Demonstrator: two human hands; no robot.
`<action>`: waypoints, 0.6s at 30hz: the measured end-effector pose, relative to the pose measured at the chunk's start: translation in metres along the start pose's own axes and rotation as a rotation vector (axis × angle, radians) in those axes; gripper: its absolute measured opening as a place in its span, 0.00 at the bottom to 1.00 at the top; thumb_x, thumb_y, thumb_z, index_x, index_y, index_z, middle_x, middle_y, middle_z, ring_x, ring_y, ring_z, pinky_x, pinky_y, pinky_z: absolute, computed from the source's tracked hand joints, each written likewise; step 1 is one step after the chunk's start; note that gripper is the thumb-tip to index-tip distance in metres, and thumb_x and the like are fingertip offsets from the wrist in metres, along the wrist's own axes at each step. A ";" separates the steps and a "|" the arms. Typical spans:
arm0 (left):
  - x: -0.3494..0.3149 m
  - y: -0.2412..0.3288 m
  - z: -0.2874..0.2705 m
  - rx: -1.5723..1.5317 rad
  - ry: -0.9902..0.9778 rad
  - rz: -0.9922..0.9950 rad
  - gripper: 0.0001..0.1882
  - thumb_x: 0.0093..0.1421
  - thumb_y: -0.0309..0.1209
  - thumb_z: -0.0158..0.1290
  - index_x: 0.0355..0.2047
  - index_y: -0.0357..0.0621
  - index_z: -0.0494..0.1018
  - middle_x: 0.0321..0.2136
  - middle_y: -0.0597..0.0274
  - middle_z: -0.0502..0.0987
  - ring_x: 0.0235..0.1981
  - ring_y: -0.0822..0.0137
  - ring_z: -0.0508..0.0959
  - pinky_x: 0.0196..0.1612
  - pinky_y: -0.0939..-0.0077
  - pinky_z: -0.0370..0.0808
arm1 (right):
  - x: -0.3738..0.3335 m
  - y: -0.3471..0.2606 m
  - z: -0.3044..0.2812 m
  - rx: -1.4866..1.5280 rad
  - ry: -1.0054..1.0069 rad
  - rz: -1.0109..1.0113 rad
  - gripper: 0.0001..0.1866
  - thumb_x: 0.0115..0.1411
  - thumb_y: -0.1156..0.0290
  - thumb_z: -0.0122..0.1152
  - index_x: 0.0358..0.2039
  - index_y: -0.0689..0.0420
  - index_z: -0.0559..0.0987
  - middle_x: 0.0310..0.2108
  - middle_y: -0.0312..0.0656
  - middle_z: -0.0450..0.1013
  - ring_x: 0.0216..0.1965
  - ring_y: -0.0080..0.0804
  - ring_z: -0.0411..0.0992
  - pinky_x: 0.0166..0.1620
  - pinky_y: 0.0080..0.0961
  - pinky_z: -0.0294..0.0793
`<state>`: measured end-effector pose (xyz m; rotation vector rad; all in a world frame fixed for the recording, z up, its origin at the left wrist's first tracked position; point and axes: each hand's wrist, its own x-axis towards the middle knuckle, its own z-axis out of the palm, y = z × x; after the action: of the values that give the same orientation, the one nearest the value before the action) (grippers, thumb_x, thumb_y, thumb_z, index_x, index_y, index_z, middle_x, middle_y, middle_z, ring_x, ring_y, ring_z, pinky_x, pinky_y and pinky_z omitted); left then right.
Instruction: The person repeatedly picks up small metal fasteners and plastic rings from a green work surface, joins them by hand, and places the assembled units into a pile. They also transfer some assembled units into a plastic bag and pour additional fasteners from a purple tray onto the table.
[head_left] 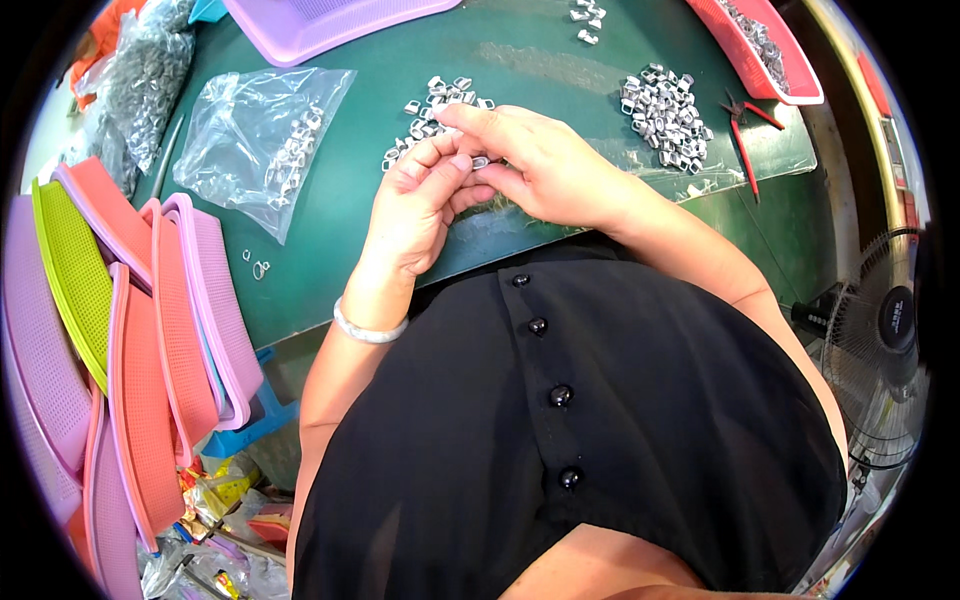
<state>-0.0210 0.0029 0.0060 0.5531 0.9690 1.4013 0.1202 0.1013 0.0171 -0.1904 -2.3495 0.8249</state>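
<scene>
My left hand (420, 200) and my right hand (550, 165) meet at the table's near edge, fingers bent and closed together. Between the thumbs shows a small silver metal buckle (480, 162), pinched by both hands. Part of it is hidden by the fingers. Just beyond my hands lies a loose heap of similar buckles (438, 95), partly covered by my fingers. To the right of my right hand sits a larger heap of buckles (668, 118).
A clear plastic bag (240, 125) with buckles lies left on the green table (540, 50). Red-handled pliers (742, 145) rest near the right edge, below a pink basket (800, 75) of metal parts. Stacked plastic baskets (140, 400) stand left; a fan (880, 330) is at right.
</scene>
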 end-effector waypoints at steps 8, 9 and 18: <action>-0.007 -0.003 -0.008 -0.200 -0.036 -0.023 0.14 0.60 0.26 0.47 0.46 0.35 0.65 0.39 0.54 0.74 0.39 0.66 0.76 0.42 0.77 0.76 | -0.013 0.022 -0.009 0.009 0.118 0.180 0.22 0.48 0.68 0.63 0.44 0.58 0.73 0.37 0.42 0.72 0.39 0.39 0.70 0.42 0.32 0.70; -0.007 -0.003 -0.008 -0.202 -0.046 -0.020 0.14 0.60 0.27 0.48 0.46 0.36 0.65 0.39 0.54 0.74 0.39 0.66 0.76 0.42 0.78 0.76 | -0.015 0.027 -0.010 -0.123 0.082 0.170 0.20 0.48 0.68 0.62 0.44 0.58 0.73 0.36 0.42 0.72 0.39 0.39 0.69 0.42 0.32 0.69; -0.010 -0.006 -0.005 -0.225 0.003 -0.046 0.15 0.59 0.27 0.50 0.46 0.38 0.64 0.36 0.57 0.74 0.36 0.70 0.76 0.40 0.83 0.76 | -0.020 0.035 -0.003 -0.335 -0.033 0.185 0.12 0.49 0.72 0.59 0.36 0.58 0.77 0.33 0.40 0.71 0.37 0.39 0.67 0.43 0.30 0.68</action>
<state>-0.0207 -0.0091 0.0006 0.3588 0.8077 1.4473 0.1358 0.1236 -0.0127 -0.5447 -2.5165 0.5138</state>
